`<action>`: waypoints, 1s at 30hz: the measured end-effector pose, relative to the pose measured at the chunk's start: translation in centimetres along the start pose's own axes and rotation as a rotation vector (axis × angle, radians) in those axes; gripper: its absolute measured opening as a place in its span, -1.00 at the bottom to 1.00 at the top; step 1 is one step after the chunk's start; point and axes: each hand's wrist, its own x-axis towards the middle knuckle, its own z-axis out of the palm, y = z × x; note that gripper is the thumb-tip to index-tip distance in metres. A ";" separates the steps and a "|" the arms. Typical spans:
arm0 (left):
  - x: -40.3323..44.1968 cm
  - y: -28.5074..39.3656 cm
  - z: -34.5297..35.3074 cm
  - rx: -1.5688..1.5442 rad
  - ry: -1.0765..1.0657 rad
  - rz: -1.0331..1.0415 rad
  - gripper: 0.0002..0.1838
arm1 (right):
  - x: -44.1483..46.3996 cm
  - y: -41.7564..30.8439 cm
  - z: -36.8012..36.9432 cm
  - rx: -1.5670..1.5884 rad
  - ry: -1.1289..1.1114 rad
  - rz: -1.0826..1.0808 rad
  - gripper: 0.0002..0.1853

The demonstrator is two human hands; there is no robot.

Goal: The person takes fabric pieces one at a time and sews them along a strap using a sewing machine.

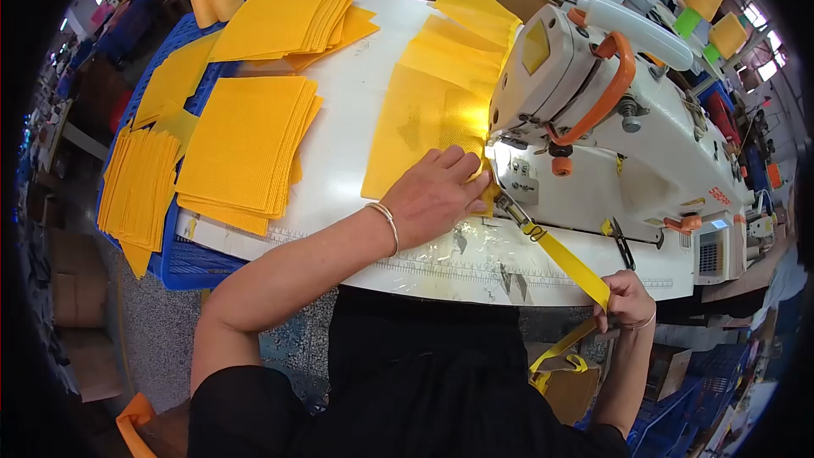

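The left hand lies on yellow fabric, fingers half open. The right hand grips yellow tape, fingers closed.

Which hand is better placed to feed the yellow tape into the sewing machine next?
Probably the right hand: it holds the yellow tape, while the left hand lies on the yellow fabric by the sewing machine.

2 thread cones upper left, cardboard boxes below
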 end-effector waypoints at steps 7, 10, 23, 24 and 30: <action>-0.1 -0.4 0.4 -0.017 0.070 0.072 -0.72 | 0.0 0.0 0.1 0.025 0.034 0.001 -0.74; -0.2 -0.5 0.3 -0.010 0.067 0.095 -0.72 | 0.0 0.1 0.1 0.033 0.038 0.007 -0.74; 0.0 -1.0 0.8 -0.025 0.066 0.036 -0.64 | -0.1 0.2 0.0 0.012 0.046 0.009 -0.68; -0.1 -1.0 0.8 -0.035 0.057 0.028 -0.61 | -0.1 0.2 -0.1 0.011 0.047 0.016 -0.68; -0.1 -1.5 1.4 -0.013 0.041 0.027 -0.58 | 0.0 0.0 0.0 0.001 0.058 0.041 -0.70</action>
